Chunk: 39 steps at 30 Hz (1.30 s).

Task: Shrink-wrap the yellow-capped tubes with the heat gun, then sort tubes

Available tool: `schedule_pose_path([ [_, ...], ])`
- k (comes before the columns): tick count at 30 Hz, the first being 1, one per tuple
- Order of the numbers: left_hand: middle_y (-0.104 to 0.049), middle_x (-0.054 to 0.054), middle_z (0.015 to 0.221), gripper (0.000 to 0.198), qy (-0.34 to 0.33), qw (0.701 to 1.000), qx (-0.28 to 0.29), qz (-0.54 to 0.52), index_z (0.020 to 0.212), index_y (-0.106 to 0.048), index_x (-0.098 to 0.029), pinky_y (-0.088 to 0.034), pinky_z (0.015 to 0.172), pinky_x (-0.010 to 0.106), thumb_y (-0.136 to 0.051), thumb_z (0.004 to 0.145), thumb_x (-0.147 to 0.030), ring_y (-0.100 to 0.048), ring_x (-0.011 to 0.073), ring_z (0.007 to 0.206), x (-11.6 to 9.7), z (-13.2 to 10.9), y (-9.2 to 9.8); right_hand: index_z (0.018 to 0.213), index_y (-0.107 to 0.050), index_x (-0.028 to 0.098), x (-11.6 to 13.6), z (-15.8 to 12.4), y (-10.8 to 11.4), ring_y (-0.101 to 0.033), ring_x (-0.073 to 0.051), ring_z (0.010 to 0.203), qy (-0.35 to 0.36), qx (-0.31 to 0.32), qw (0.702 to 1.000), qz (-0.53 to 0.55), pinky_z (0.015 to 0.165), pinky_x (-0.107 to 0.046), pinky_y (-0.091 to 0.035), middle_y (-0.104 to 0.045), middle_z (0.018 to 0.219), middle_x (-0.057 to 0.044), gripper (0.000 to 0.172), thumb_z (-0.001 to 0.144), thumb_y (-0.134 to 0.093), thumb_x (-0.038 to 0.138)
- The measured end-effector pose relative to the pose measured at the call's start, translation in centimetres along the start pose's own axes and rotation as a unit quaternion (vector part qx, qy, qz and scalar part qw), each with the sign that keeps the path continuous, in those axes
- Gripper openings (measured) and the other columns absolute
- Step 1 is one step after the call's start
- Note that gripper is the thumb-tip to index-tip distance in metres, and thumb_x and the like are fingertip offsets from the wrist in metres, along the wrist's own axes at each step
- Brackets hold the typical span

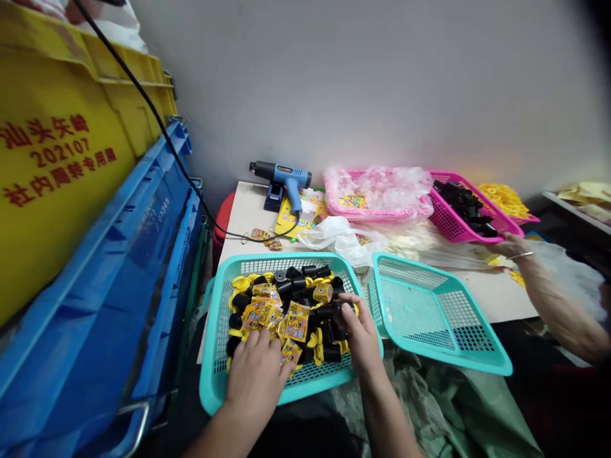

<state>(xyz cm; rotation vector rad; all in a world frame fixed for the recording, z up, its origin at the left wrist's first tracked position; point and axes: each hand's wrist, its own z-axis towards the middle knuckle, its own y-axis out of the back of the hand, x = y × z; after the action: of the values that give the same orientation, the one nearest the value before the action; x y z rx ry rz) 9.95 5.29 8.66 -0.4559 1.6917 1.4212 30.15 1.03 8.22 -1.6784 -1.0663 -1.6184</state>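
Note:
A teal mesh basket (pixel 217 343) in front of me holds several black caps (pixel 291 289), yellow rings and small yellow printed packets (pixel 298 321). My left hand (pixel 255 375) rests palm down in the basket, fingers curled over the packets at its near side. My right hand (pixel 360 331) reaches in from the right, fingers bent and touching the black caps near the basket's right wall. What either hand grips is hidden under the fingers.
An empty teal basket (pixel 434 318) sits to the right. Behind stand a blue heat gun (pixel 286 181), pink baskets (pixel 458 219) with black parts and plastic bags. Another person's hand (pixel 518 248) reaches in at right. Blue and yellow crates (pixel 71 191) stack at left.

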Motion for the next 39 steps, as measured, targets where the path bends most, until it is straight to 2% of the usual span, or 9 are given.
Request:
schedule_pose_path([
  [11,-0.069,0.006,0.078,0.037,0.117,0.973,-0.125,-0.154,0.075,-0.069,-0.019,-0.046,0.069,0.033,-0.065,0.066,-0.055,-0.059,0.0225,0.074,2.5,0.4,2.0,0.081,-0.062,0.018,0.1,-2.6,0.3,-0.054,-0.015,0.078,0.084,0.064,0.994,0.030,0.070,-0.025,-0.042,-0.060,0.081,-0.003,0.034,0.085,-0.055,0.051],
  [14,-0.065,0.001,0.066,0.042,0.125,0.963,-0.099,-0.219,0.073,-0.065,-0.017,-0.047,0.060,0.027,-0.069,0.063,-0.058,-0.059,0.0173,0.063,1.0,-0.5,1.6,0.085,-0.068,0.016,1.0,-3.8,-0.5,-0.052,-0.013,0.066,0.094,0.121,0.988,0.027,0.065,-0.025,-0.041,-0.059,0.068,-0.002,0.042,0.085,-0.055,0.056],
  [18,-0.069,0.003,0.069,0.041,0.102,0.956,-0.039,-0.272,0.074,-0.067,-0.015,-0.051,0.064,0.026,-0.073,0.063,-0.054,-0.064,0.0183,0.069,-1.2,-2.5,1.2,0.105,-0.069,0.018,2.2,-5.5,-2.7,-0.058,-0.015,0.077,0.098,0.194,0.976,0.021,0.076,-0.027,-0.044,-0.065,0.084,-0.003,0.044,0.079,-0.066,0.052],
  [22,-0.074,0.006,0.082,0.040,0.082,0.955,-0.009,-0.284,0.080,-0.069,-0.014,-0.054,0.070,0.025,-0.075,0.065,-0.051,-0.068,0.0196,0.080,-1.4,-3.6,1.4,0.080,-0.069,0.015,2.2,-6.1,-3.8,-0.058,-0.015,0.078,0.076,0.180,0.979,0.060,0.076,-0.026,-0.043,-0.067,0.080,-0.002,0.032,0.080,-0.067,0.047],
  [27,-0.075,0.001,0.087,0.066,0.093,0.921,-0.044,-0.376,0.119,-0.058,-0.023,-0.057,0.078,0.024,-0.083,0.061,-0.040,-0.071,0.0159,0.085,-0.4,-3.3,0.9,0.066,-0.064,0.015,0.9,-5.8,-3.9,-0.056,-0.013,0.071,0.101,0.151,0.983,0.038,0.071,-0.025,-0.041,-0.065,0.070,-0.002,0.030,0.078,-0.069,0.041],
  [30,-0.075,0.002,0.071,0.049,0.110,0.917,-0.089,-0.373,0.096,-0.071,-0.019,-0.058,0.066,0.021,-0.085,0.054,-0.040,-0.071,0.0160,0.068,0.0,-3.1,0.7,0.065,-0.061,0.015,0.2,-5.5,-3.9,-0.052,-0.012,0.070,0.113,0.157,0.980,0.053,0.070,-0.024,-0.040,-0.061,0.069,-0.001,0.032,0.079,-0.068,0.043],
  [33,-0.077,0.006,0.075,0.030,0.105,0.930,-0.140,-0.323,0.072,-0.077,-0.020,-0.059,0.063,0.021,-0.082,0.054,-0.044,-0.073,0.0195,0.069,0.5,-3.3,1.1,0.087,-0.061,0.018,-0.2,-5.1,-3.7,-0.048,-0.010,0.069,0.059,0.191,0.957,0.212,0.063,-0.021,-0.038,-0.058,0.083,-0.001,0.031,0.083,-0.061,0.049],
  [36,-0.078,0.006,0.078,0.025,0.072,0.949,-0.147,-0.271,0.073,-0.079,-0.024,-0.060,0.067,0.023,-0.079,0.059,-0.045,-0.074,0.0214,0.073,1.2,-3.5,1.7,0.105,-0.054,0.024,0.2,-4.9,-3.2,-0.052,-0.008,0.070,0.002,0.244,0.910,0.335,0.061,-0.019,-0.041,-0.057,0.102,0.000,0.037,0.076,-0.071,0.040],
  [39,-0.078,0.006,0.082,0.025,0.025,0.961,-0.131,-0.243,0.077,-0.080,-0.026,-0.059,0.071,0.024,-0.077,0.065,-0.048,-0.074,0.0215,0.076,2.0,-3.5,1.9,0.109,-0.052,0.024,1.1,-4.8,-2.6,-0.059,-0.010,0.077,0.017,0.303,0.902,0.308,0.068,-0.021,-0.047,-0.059,0.104,-0.002,0.039,0.078,-0.074,0.034],
])
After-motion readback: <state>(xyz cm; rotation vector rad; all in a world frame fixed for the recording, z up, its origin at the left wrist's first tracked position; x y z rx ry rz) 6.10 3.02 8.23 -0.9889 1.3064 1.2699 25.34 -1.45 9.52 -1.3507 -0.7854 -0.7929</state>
